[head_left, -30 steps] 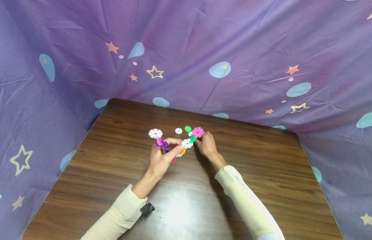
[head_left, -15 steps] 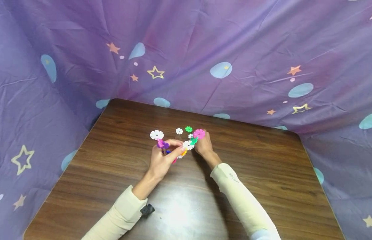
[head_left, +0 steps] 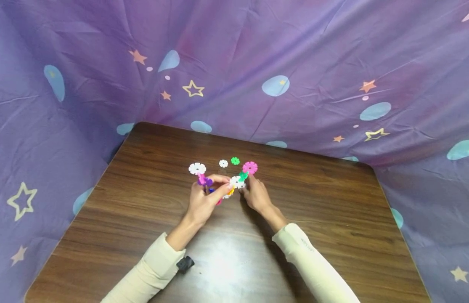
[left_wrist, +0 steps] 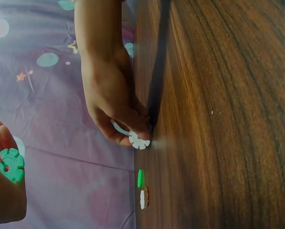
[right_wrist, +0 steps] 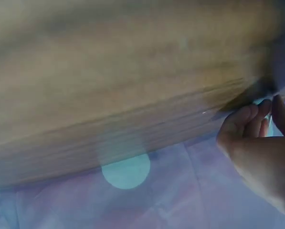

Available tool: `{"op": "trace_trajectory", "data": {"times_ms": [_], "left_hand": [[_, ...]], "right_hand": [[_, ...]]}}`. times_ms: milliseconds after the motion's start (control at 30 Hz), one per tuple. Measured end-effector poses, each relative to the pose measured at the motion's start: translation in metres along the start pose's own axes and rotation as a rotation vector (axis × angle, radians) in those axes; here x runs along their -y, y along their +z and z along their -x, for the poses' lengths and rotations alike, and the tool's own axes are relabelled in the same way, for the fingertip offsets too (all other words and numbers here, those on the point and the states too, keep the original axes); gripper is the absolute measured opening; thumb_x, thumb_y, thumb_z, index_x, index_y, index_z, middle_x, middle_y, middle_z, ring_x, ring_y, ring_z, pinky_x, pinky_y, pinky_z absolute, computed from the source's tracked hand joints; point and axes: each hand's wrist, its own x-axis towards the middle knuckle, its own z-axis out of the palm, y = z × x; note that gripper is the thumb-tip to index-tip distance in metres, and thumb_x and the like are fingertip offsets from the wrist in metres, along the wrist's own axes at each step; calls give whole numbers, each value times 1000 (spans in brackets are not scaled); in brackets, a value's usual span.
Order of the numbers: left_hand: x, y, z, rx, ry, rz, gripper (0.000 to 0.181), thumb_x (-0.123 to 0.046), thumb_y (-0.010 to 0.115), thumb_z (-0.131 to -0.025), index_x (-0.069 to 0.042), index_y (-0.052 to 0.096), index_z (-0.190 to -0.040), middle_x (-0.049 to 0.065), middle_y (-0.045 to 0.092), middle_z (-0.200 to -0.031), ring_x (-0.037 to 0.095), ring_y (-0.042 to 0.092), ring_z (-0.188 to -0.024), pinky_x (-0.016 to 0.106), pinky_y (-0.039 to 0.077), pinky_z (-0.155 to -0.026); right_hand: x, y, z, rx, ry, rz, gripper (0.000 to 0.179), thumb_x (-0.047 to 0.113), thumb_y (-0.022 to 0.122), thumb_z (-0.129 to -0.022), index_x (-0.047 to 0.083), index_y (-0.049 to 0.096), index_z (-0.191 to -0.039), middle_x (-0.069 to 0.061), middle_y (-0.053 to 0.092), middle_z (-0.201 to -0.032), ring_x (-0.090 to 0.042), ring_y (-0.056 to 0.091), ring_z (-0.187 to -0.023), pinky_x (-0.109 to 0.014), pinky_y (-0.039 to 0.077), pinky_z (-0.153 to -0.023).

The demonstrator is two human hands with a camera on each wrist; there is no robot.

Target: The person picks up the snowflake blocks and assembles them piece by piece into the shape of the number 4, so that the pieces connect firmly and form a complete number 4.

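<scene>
Above desk (head_left: 332, 219), chain of flower discs (head_left: 237, 180) gripped and raised by left hand (head_left: 203, 203), curved, long axis held left to right; right end placed just beside right hand (head_left: 258, 196). Small white disc (left_wrist: 141, 142) pinched in right hand, held low near desk. Loose green disc (head_left: 235, 160), loose white disc (head_left: 223, 163) seen beyond hands.

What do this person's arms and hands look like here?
The left sleeve and right sleeve are long and pale cream. Dark lettering, too small to read, marks the right one near its cuff. A small black block shows at the edge of the left cuff. The left hand and right hand wear no gloves.
</scene>
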Motion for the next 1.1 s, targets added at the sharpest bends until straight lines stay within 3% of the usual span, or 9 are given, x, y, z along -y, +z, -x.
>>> {"op": "trace_trajectory", "data": {"times_ms": [133,300,533,667,933,1100], "left_hand": [[1,1,0,3,-7,-3,17,1,77,-86,9,71,-100,27,74,-108,3,64,-68,16,50,-55],[0,0,-1,3,-1,3,17,1,77,-86,9,71,-100,28,74,-106,5,62,-65,17,50,-55],[0,0,-2,-4,-9,3,16,1,77,-86,8,73,-100,26,75,-105,6,58,-59,16,46,-51],[0,1,-3,-13,2,-1,16,0,77,-86,7,73,-100,25,75,-107,7,60,-61,16,47,-51],[-1,3,-3,-9,-2,1,17,0,77,-86,7,73,-101,25,75,-107,3,61,-62,16,48,-52],[-1,4,-2,-1,3,-7,16,-1,77,-87,7,74,-100,26,75,-105,5,62,-62,16,48,-52]], "right_hand": [[4,-7,14,2,40,-104,20,13,76,-92,7,64,-107,-8,74,-89,-25,68,-83,-45,56,-76],[14,-22,26,-69,18,-163,8,17,70,-98,9,72,-100,-6,71,-81,-20,60,-75,-40,52,-70],[36,-47,45,-204,-20,-253,14,21,71,-98,10,79,-101,-8,80,-95,-23,74,-90,-45,59,-81],[49,-59,56,-291,-78,-297,14,20,77,-94,9,81,-100,-8,81,-98,-25,76,-95,-45,60,-84],[63,-70,71,-412,-269,-316,12,10,78,-92,10,82,-102,-3,81,-97,-18,74,-92,-20,57,-86],[67,-69,75,-480,-373,-255,14,6,77,-91,10,82,-104,-3,80,-95,-18,73,-88,-24,58,-82]]}}
